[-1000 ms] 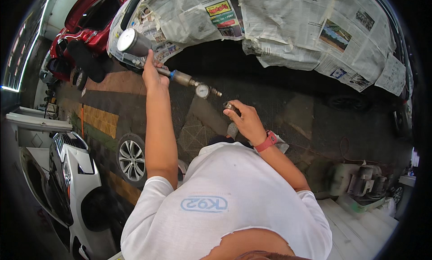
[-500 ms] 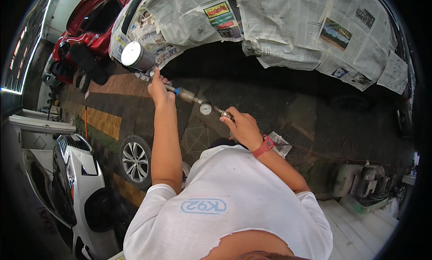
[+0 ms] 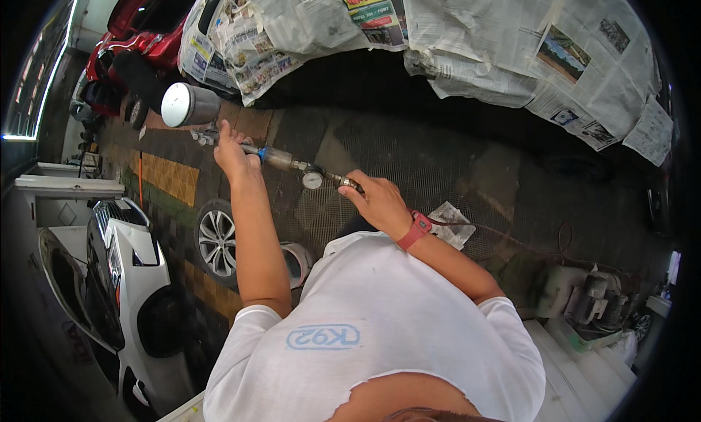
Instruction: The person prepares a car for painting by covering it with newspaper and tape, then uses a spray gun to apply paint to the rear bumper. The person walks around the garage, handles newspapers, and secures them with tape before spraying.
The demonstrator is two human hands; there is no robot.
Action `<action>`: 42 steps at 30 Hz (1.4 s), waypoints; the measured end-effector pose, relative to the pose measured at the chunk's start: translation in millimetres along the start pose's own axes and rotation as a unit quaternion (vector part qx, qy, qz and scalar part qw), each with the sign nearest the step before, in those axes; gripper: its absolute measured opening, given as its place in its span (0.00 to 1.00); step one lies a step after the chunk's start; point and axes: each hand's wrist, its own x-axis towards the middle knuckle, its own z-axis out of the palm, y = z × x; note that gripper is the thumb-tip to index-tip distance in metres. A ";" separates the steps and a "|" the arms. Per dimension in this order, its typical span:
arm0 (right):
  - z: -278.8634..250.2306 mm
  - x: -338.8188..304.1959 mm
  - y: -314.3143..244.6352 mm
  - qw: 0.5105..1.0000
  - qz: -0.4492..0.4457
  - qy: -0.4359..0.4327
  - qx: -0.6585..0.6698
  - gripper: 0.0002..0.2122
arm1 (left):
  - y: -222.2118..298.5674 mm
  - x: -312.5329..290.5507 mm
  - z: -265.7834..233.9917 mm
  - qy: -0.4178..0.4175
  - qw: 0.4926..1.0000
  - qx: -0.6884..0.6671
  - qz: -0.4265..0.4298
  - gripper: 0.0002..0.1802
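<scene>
My left hand is wrapped round the handle of a spray gun, whose nozzle end sits left of my fingers. On top of the gun a round metal cup leans over to the left. Below my grip, an inline filter with a blue ring and a small round pressure gauge run toward my right hand. Its fingers are closed round the hose coupling at the end of that line. A red watch is on my right wrist.
A car body covered in newspaper curves across the far side. A loose alloy wheel and a bucket stand near my left arm. An air hose trails right toward a compressor. White car at left.
Both hands have moved left and slightly nearer with the spray gun and its air line. The cup now tilts further left. The newspaper-covered body appears shifted to the right.
</scene>
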 end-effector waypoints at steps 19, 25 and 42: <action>27.2 1.2 7.9 0.998 -0.009 0.053 0.040 0.16 | -14.8 -9.7 -23.5 0.030 0.999 0.010 0.005 0.17; 24.7 -16.6 -7.7 0.999 -0.014 0.003 0.039 0.15 | 7.0 -7.3 -29.7 -0.048 0.999 0.010 -0.017 0.20; 0.0 -43.8 0.3 0.946 0.090 -0.207 0.234 0.26 | 18.9 -22.2 -27.0 -0.242 0.955 0.055 -0.161 0.16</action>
